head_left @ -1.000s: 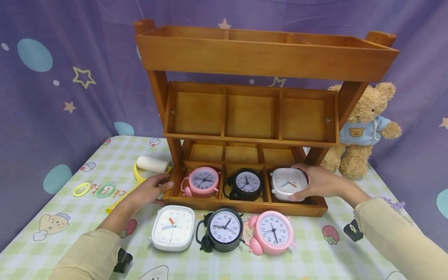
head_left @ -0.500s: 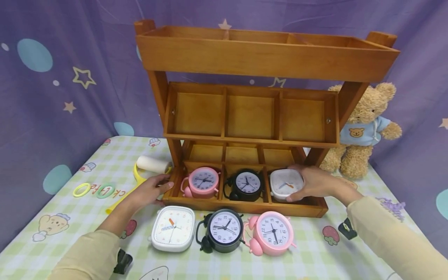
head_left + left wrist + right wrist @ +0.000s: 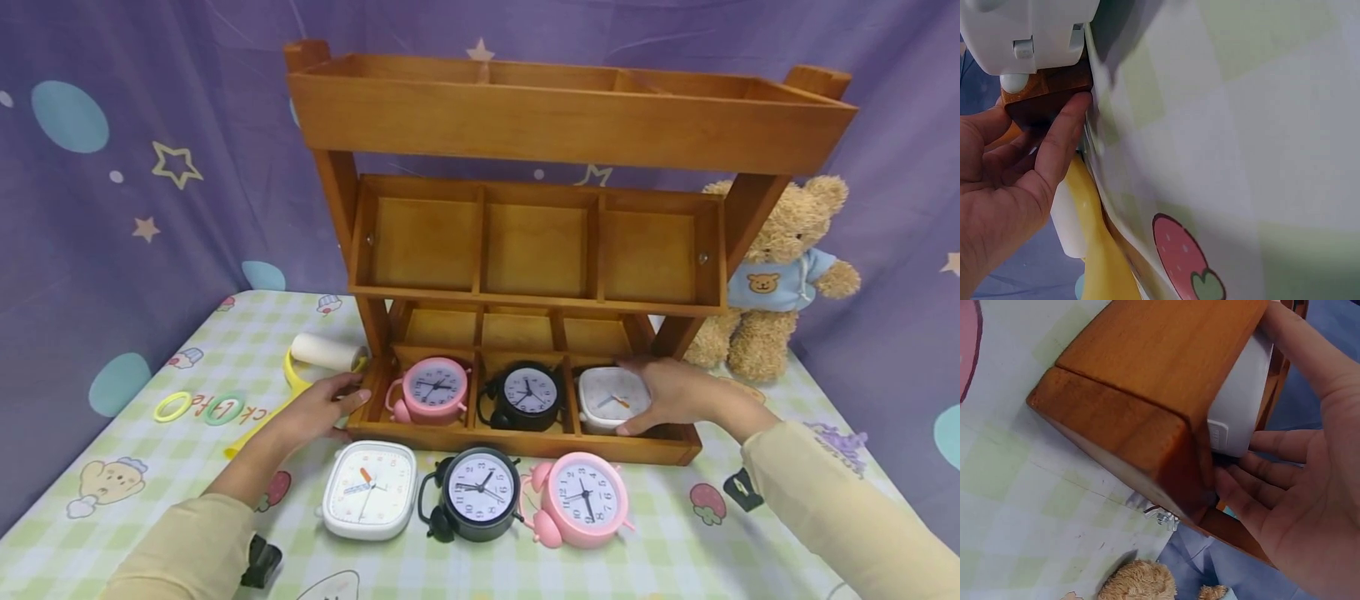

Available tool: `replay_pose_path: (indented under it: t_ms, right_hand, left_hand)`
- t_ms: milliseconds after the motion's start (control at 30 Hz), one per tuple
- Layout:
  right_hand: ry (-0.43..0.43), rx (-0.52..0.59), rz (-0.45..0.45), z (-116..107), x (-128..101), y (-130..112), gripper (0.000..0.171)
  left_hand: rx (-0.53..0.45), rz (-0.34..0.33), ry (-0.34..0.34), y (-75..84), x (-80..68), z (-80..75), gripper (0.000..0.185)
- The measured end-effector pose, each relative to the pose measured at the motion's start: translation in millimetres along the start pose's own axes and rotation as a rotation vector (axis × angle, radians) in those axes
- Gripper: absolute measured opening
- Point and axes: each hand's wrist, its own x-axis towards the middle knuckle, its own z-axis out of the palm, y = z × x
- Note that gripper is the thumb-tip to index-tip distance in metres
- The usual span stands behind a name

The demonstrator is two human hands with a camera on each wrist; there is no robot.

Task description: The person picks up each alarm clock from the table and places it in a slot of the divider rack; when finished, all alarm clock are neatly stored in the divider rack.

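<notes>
A three-tier wooden rack (image 3: 570,125) stands on the checked tablecloth. Its bottom tray holds a pink alarm clock (image 3: 435,388) on the left, a black one (image 3: 529,392) in the middle and a white square clock (image 3: 609,397) on the right. My right hand (image 3: 675,393) grips that white clock inside its compartment, thumb at the front and fingers behind. The right wrist view shows the white clock (image 3: 1241,406) wedged against the tray wall (image 3: 1147,381). My left hand (image 3: 322,408) rests with relaxed fingers against the tray's left end; its thumb touches the wooden corner (image 3: 1047,103).
In front of the rack lie a white square clock (image 3: 369,487), a black clock (image 3: 480,487) and a pink clock (image 3: 583,498). A yellow lint roller (image 3: 326,352) and two rings (image 3: 174,406) lie at the left. A teddy bear (image 3: 780,275) sits to the right.
My right hand has pushed the white clock slightly back and down into the right compartment. My left hand has stayed at the tray's left end.
</notes>
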Motion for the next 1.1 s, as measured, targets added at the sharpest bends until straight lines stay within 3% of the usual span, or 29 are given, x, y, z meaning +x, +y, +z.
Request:
replay_pose_path:
  t_ms: [133,300,700,1100]
  right_hand:
    - [-0.010,0.038,-0.009,-5,-4,1,0.108]
    - [0.032,0.060,-0.010,-14,-10,3,0.087]
    - [0.265,0.081,-0.077,-21,-41,-6,0.053]
    - [0.446,0.114,-0.188,-4,-72,-21,0.040]
  left_hand:
    - [0.004,0.000,-0.002,0.2,0.2,-0.1,0.054]
    - [0.009,0.002,-0.005,0.4,-0.6,0.0,0.054]
    - [0.019,0.004,-0.011,2.0,-0.6,-0.1,0.055]
    - [0.004,0.017,-0.023,-0.8,0.4,-0.8,0.056]
